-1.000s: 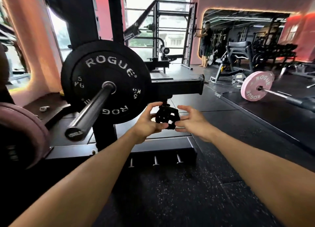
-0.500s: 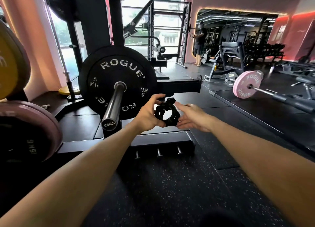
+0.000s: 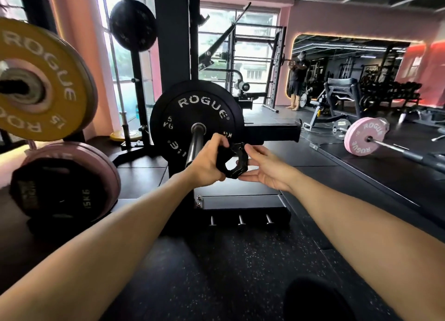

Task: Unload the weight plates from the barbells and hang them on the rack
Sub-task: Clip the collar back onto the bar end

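A black 5 kg Rogue plate [image 3: 192, 113] sits on the barbell sleeve [image 3: 195, 143], which points toward me in front of the black rack upright [image 3: 172, 43]. My left hand [image 3: 208, 163] grips a black barbell collar [image 3: 234, 164] just right of the sleeve's end. My right hand [image 3: 263, 169] touches the collar's right side with its fingers spread. On the left, a yellow 15 kg plate [image 3: 36, 80] and a pink 15 kg plate [image 3: 79, 176] hang on rack pegs. Another black plate [image 3: 133, 27] hangs high on the rack.
Three short pegs [image 3: 240, 220] stick out of the rack's base. A second barbell with pink Rogue plates [image 3: 364, 136] lies on the floor at the right. A person [image 3: 297, 80] stands far back near a bench [image 3: 342, 89]. A flat yellow plate [image 3: 126, 135] lies by the window.
The collar has shifted from below the rack's arm to beside the sleeve's end, held mainly by my left hand. My view has swung left, bringing the yellow plate into sight.
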Action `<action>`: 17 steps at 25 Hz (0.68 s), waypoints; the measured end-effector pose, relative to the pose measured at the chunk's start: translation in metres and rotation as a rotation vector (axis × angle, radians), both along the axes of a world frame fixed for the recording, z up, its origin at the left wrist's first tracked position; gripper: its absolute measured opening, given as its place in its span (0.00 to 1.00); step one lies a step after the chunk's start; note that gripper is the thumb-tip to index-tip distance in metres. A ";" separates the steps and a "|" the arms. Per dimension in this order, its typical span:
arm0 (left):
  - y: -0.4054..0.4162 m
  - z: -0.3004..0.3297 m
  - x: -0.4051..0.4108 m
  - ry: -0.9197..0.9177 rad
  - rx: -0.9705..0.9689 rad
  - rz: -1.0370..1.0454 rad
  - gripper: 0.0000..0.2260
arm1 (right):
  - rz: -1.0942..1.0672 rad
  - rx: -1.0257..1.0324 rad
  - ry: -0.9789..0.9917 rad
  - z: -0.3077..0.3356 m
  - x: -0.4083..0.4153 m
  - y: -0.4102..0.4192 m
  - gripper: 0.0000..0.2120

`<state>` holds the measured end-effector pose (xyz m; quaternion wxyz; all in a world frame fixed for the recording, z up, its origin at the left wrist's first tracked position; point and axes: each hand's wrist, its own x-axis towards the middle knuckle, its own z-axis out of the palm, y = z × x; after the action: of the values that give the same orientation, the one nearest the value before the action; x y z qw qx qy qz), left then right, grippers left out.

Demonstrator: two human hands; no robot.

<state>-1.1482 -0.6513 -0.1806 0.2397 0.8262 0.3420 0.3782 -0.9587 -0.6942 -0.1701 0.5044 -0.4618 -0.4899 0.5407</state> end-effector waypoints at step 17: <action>-0.015 0.009 -0.087 -0.015 -0.062 0.088 0.16 | -0.081 0.140 -0.390 0.013 -0.060 0.001 0.19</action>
<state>-1.2348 -0.6664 -0.1714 0.2508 0.7997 0.3876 0.3839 -1.0186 -0.6928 -0.1575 0.4520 -0.5409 -0.5958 0.3849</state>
